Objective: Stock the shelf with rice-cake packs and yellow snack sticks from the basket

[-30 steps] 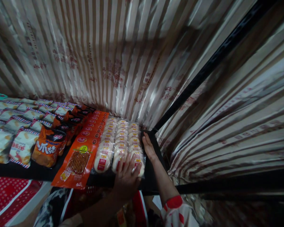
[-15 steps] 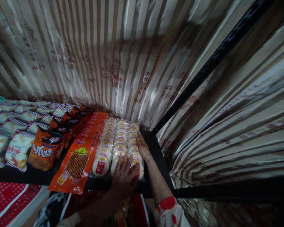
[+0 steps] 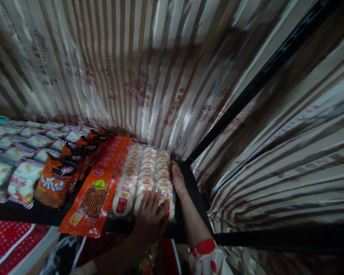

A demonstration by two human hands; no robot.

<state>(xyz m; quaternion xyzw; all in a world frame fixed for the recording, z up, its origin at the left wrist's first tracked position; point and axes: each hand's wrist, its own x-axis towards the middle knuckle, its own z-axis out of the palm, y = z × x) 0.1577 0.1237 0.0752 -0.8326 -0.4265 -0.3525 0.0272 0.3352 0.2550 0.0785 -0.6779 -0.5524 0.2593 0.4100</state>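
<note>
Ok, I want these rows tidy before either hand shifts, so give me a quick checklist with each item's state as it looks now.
1. Left hand flat on the front of the clear packs of round cakes: ok.
2. Right hand laid along the right edge of those packs: ok.
3. Cake packs within the black shelf, not over its right edge: ok.
4. Cake rows flush against the orange stick-snack packs: ok, they touch.
5. Front orange pack behind the shelf's front edge: not ok, it hangs over.
6. Rear cake packs snug against the striped curtain: cannot tell.
</note>
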